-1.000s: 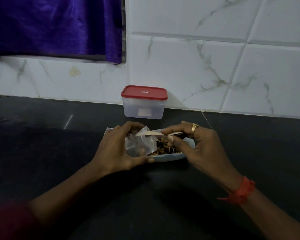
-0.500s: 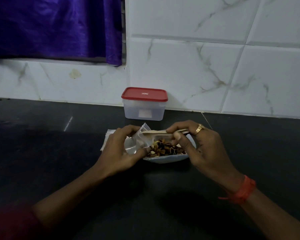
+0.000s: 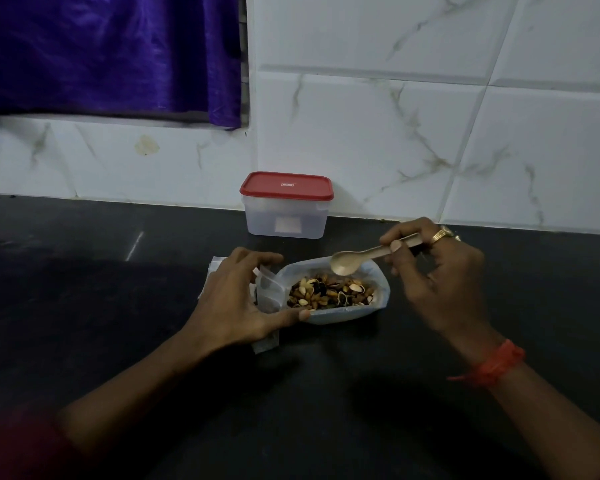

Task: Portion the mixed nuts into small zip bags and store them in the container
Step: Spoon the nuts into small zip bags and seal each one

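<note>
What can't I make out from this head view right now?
Head view:
- zip bag: mostly behind the left hand; contents and opening unclear.
- container: frosted walls and red lid hide its inside.
- spoon: handle end buried in the right hand.
- spare bags: under the left hand, count hidden.

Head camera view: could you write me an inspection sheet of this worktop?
Surface: dark countertop, dimly lit.
Job's things: bowl of mixed nuts; empty spoon above it; zip bag; container by the wall, red lid on.
Clutter: pale flat sheets, perhaps spare bags, beneath the left hand.
Hands: left hand holds the zip bag; right hand pinches the spoon handle in its fingers.
Cables: nothing seen.
Surroundings: white tiled wall, purple curtain.
</note>
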Action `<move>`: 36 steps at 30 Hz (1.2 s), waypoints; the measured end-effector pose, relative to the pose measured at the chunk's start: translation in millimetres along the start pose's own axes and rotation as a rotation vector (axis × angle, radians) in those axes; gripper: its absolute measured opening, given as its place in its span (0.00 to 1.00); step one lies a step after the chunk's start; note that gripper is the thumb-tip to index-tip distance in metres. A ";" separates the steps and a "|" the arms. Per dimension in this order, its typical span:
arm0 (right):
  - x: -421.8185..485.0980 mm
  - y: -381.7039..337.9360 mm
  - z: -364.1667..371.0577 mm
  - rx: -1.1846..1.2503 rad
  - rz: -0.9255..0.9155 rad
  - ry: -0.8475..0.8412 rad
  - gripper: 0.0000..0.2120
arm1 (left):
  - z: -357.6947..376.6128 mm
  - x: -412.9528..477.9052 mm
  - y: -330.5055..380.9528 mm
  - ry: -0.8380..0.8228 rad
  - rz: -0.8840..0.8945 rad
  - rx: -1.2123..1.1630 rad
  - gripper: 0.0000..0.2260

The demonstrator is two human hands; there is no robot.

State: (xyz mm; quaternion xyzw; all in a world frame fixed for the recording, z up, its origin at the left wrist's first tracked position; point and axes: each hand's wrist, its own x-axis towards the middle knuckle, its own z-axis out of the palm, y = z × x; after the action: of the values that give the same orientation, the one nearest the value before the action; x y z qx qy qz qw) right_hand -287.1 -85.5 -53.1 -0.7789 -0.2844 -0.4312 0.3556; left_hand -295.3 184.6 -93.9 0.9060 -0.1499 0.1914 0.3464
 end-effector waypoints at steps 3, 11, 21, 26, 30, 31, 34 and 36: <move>-3.6 17.3 -0.7 -0.233 -0.080 -0.048 0.03 | -2.8 1.6 1.5 -0.015 -0.067 0.010 0.44; -7.4 34.2 -0.7 -0.356 -0.224 -0.426 0.15 | -7.3 4.0 1.6 -0.137 -0.269 0.114 0.45; -3.2 50.7 -8.2 -0.233 -0.026 -0.529 0.09 | -21.4 8.2 3.7 -0.290 -0.244 0.008 0.40; -7.4 43.0 -10.8 -0.033 0.206 -0.419 0.07 | -22.7 9.3 -3.5 -0.326 -0.226 -0.030 0.38; -10.4 46.5 -6.9 0.027 0.389 -0.350 0.07 | -23.7 10.7 -7.4 -0.317 -0.250 -0.076 0.38; -11.8 46.2 -4.3 0.061 0.441 -0.349 0.07 | -24.0 10.2 -6.9 -0.308 -0.246 -0.082 0.40; -15.3 42.1 4.7 0.134 0.540 -0.378 0.08 | -21.5 6.4 -3.7 -0.238 -0.213 -0.100 0.38; -14.8 40.5 6.3 0.153 0.589 -0.357 0.08 | -18.1 5.2 -0.8 -0.163 -0.183 -0.106 0.33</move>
State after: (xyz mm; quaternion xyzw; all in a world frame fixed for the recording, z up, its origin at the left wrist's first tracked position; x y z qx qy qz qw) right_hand -260.7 -106.3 -80.9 -0.8617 -0.1368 -0.1447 0.4667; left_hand -294.9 196.8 -79.5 0.9090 -0.1041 0.0765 0.3963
